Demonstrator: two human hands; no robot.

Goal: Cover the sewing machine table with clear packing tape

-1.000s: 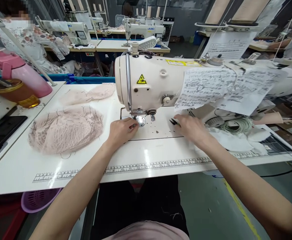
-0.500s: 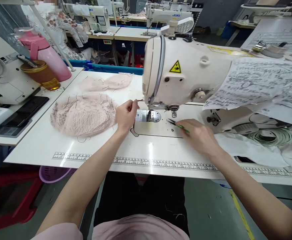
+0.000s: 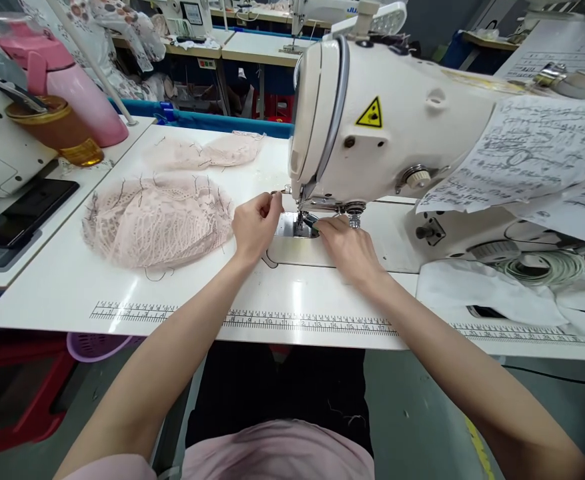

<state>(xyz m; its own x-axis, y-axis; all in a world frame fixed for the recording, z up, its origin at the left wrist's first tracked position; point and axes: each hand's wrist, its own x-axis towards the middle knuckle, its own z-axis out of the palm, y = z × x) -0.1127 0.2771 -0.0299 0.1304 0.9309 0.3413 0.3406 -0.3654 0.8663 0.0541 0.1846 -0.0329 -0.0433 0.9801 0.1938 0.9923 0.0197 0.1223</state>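
Note:
My left hand (image 3: 256, 223) is closed in a pinch just left of the sewing machine's needle area. What its fingertips hold is too small to make out. My right hand (image 3: 347, 248) grips a small pair of thread snips (image 3: 311, 220), its dark tips pointing at the presser foot (image 3: 301, 221). The snips are mostly covered by the fingers. Both hands are under the head of the white sewing machine (image 3: 397, 127). Left of my left hand, a pale pink lace piece (image 3: 162, 223) lies bunched with dark thread ends along its edge.
A second pink lace piece (image 3: 212, 152) lies behind. At left stand a pink bottle (image 3: 75, 93), a brown cup (image 3: 57, 133) and a black phone (image 3: 32, 210). White cloth (image 3: 462, 287) and a green coil (image 3: 542, 270) lie right. A printed ruler (image 3: 312, 323) runs along the front edge.
My right hand has moved left with the snips, from the machine bed to the presser foot. My left hand stays pinched in nearly the same place. The view has shifted slightly.

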